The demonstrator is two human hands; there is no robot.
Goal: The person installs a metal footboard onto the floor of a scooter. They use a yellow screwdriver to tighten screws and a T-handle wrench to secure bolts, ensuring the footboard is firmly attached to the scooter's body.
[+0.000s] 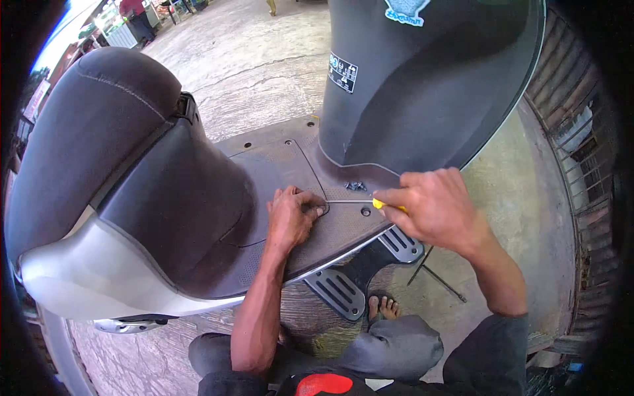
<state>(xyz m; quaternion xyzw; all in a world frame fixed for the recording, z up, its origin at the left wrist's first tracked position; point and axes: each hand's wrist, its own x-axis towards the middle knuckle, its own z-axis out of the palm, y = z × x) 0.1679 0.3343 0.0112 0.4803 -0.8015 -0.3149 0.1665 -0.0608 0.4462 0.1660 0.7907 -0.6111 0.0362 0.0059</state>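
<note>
My right hand point(432, 208) is closed around the yellow handle of a screwdriver point(350, 201). Its thin metal shaft lies nearly level, pointing left across the scooter's dark floorboard point(343, 231). The tip reaches the corner of a floorboard cover panel point(281, 165), right by the fingertips of my left hand point(292, 216). That hand rests on the panel with fingers curled and thumb pressed in; whatever they grip is hidden. Just beyond the shaft lies a small heap of dark screws point(355, 186). A recessed screw hole point(366, 212) shows near the floorboard's edge.
The scooter's seat point(112, 99) rises on the left, its front leg shield point(429, 86) on the right. Slotted foot plates point(337, 294) jut out on my side. A cross-shaped wrench point(444, 282) lies on the concrete. A person point(137, 20) stands far back at left.
</note>
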